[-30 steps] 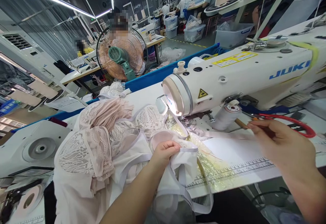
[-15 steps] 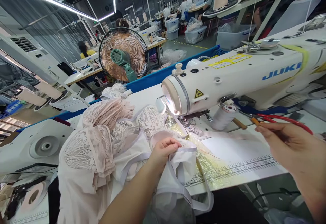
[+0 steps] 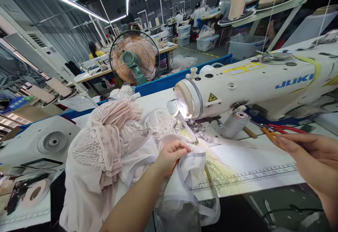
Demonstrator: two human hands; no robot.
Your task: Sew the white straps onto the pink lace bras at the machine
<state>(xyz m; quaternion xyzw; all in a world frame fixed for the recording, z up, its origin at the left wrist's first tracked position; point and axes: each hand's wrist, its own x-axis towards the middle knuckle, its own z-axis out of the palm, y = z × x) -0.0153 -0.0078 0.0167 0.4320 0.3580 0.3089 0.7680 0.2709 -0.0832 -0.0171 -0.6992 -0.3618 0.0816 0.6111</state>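
Note:
My left hand (image 3: 174, 156) is closed, its thumb and fingers pinching the edge of a white bra (image 3: 194, 168). The bra's wing and a strap (image 3: 211, 211) droop over the table's front edge. At the right, my right hand (image 3: 311, 158) has its fingers closed around orange-handled thread snips (image 3: 269, 135), their metal tip pointing left. Red-handled scissors (image 3: 287, 128) lie just behind them. Ahead of my left hand is the lit needle area of a white sewing machine (image 3: 237, 80). A lace cup (image 3: 161, 122) rests beside the machine head.
Stacked lace bras (image 3: 95, 151) are heaped at the left. A grey thread spool (image 3: 235, 124) stands under the machine arm. A printed ruler (image 3: 253, 177) runs along the table's front edge. Beyond the blue trough (image 3: 158, 84) stands a large fan (image 3: 134, 57).
My right hand has shifted slightly, and the snips' orange handle shows more plainly, lifted by the red scissors. My left hand keeps its pinch on the bra. The view has turned slightly left.

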